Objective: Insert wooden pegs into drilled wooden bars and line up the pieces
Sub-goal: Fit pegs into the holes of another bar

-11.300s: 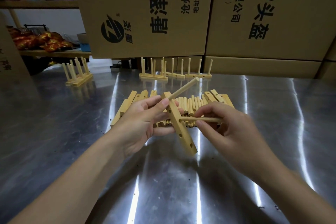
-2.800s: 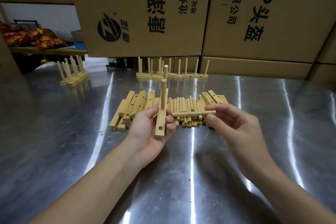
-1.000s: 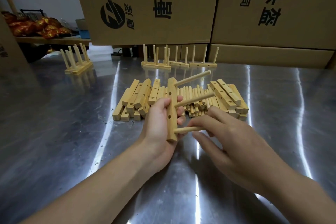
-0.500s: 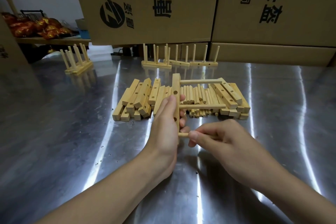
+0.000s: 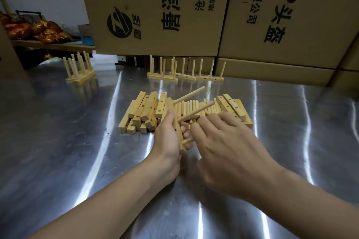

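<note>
The drilled bar was just in front of the pile of loose pegs, above the steel table. Its long axis ran from near to far, with the far end leaning slightly left. It was pale, square-edged wood. Three round pegs stood out of it, pointing right and away over the pile: the top peg, the middle peg and the lowest peg. The left hand gripped the bar from the left. The right hand lay over the lowest peg with its back up. Whether it pinched the peg could not be told.
</note>
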